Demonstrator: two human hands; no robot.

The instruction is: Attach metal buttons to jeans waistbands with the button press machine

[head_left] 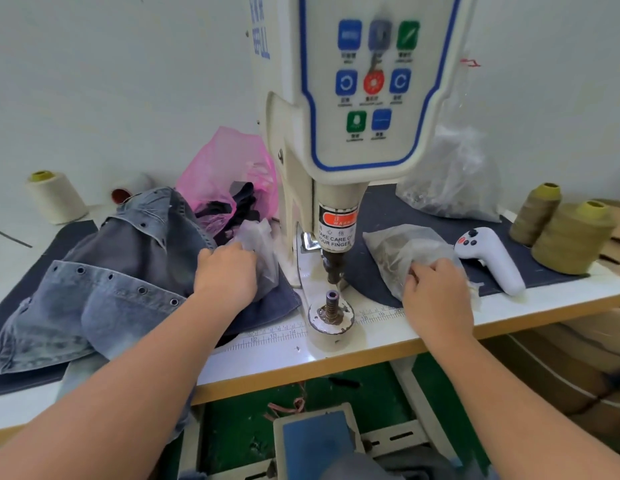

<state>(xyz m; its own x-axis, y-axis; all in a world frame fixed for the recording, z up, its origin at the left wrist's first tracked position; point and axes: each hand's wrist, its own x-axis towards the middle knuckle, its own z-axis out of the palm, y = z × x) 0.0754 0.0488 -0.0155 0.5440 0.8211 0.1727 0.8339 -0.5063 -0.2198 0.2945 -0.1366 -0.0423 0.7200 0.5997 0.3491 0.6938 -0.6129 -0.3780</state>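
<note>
The button press machine [339,133] stands at the middle of the table, its upper punch [332,268] raised above the bare lower die [332,304]. Left of it lies grey-blue denim [104,289] with a row of metal eyelets along one band. My left hand [228,271] reaches into a small clear plastic bag [263,247] beside the machine, its fingertips hidden. My right hand [436,289] has curled fingers on a second clear bag [395,251] holding small metal parts, right of the machine. I cannot see any button in either hand.
A pink plastic bag [225,174] with dark cloth sits behind the denim. A large clear bag [454,181], a white handheld controller [488,258], and olive thread cones [575,237] are at the right. A cream thread cone [55,197] stands far left. A foot pedal [315,441] lies below.
</note>
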